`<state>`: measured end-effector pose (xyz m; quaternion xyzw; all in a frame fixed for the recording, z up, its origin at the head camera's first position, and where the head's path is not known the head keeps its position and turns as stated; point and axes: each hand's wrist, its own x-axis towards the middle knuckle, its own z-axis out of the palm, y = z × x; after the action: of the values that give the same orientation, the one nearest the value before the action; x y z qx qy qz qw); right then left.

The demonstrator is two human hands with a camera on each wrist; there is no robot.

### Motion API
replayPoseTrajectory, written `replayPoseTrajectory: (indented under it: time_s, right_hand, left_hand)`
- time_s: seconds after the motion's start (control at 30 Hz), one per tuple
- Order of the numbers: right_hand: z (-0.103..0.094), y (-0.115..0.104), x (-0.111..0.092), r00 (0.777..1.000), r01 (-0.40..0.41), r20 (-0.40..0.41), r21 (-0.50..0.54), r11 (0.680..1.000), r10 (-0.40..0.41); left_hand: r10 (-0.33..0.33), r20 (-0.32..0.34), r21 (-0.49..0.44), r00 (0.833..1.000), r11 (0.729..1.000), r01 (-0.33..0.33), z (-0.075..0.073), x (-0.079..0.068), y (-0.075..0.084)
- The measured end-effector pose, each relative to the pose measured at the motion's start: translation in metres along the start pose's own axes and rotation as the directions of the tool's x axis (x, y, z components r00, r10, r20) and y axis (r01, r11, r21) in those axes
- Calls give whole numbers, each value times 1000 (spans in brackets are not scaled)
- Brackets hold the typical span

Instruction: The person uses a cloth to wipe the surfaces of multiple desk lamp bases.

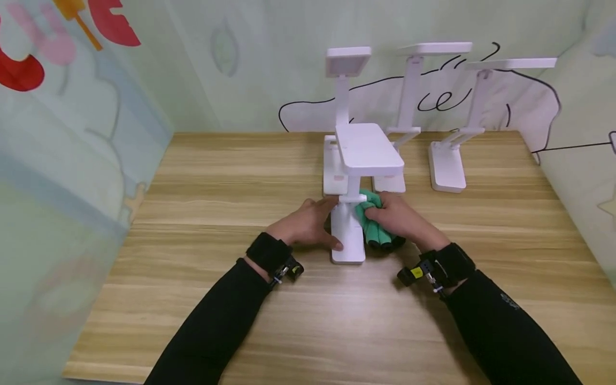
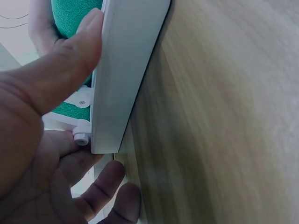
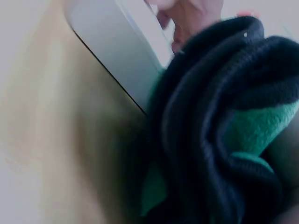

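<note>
A white folding desk lamp [image 1: 369,148] stands upright on the wooden table in the middle of the head view. My left hand [image 1: 308,223] holds its base [image 1: 348,240] from the left; the left wrist view has the thumb on the base's upper edge [image 2: 128,70] and the fingers around its far end. On the right side, my right hand [image 1: 400,216] grips a bunched green cloth [image 1: 374,229] with dark edging, pressed close against the lamp. The dark folded edge of this cloth [image 3: 210,102] fills much of the right wrist view and hides most of that hand.
Behind stand three similar white lamps: one at the left [image 1: 333,166], one in the middle [image 1: 409,96] and one at the right [image 1: 447,168]. A printed curtain [image 1: 240,64] hangs along the table's back edge. Wood tabletop [image 1: 216,203] extends to both sides.
</note>
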<state>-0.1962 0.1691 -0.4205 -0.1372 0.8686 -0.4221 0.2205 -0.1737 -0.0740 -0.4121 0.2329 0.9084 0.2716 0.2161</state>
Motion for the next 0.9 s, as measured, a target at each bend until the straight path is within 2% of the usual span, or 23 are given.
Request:
replayPoseTrajectory:
  time_s: [0.17, 0.3, 0.43, 0.53, 0.67, 0.8, 0.9]
  right_hand:
    - [13, 1, -12, 998, -1, -69, 22, 1000, 3]
    - [21, -3, -23, 994, 9, -105, -61, 998, -15]
    - [27, -6, -39, 994, 33, -97, -191, 981, -52]
    - [25, -7, -54, 995, 69, -47, -294, 953, -87]
    - [16, -11, -68, 982, 182, 30, -379, 907, -185]
    - [14, -17, -59, 947, 285, -7, -441, 851, -321]
    - [23, -20, -43, 927, 290, -62, -507, 811, -370]
  left_hand:
    - [-13, -9, -17, 1000, 1000, 13, 0, -1, 1]
    - [9, -14, 12, 1000, 1000, -8, 0, -1, 1]
    - [26, -16, 27, 1000, 999, -25, 0, -1, 1]
    - [31, -21, 27, 999, 999, -31, 1, -1, 0]
    - [32, -28, 20, 999, 999, -31, 3, 0, -1]
    - [32, -31, 8, 999, 999, -32, 2, 2, 0]
    - [47, -32, 6, 998, 999, -47, 2, 3, 0]
